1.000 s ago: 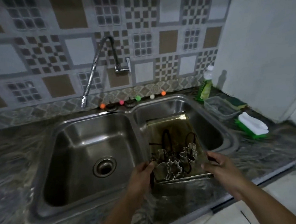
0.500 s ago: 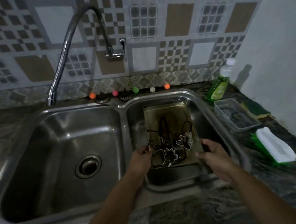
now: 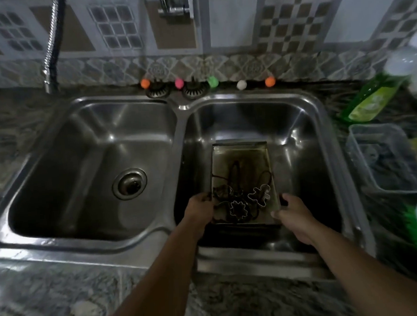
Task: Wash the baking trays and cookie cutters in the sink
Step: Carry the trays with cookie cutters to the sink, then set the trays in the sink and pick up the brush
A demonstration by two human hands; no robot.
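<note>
Here, the baking tray point(image 3: 240, 160) sits low inside the right basin point(image 3: 306, 132) of the double sink, held by its near corners. The left hand point(image 3: 199, 211) grips the tray's left edge, fingers curled over the rim; the right hand point(image 3: 294, 213) holds the right near corner, thumb on top, the fingers hidden below. Metal cookie cutters point(image 3: 249, 204) lie in the tray's near end, among them a gingerbread man cutter point(image 3: 259, 193) and a flower-shaped one. On the desk point(image 3: 52, 301) to the right stand a green soap bottle point(image 3: 370, 99) and a clear plastic tub point(image 3: 385, 156)
</note>
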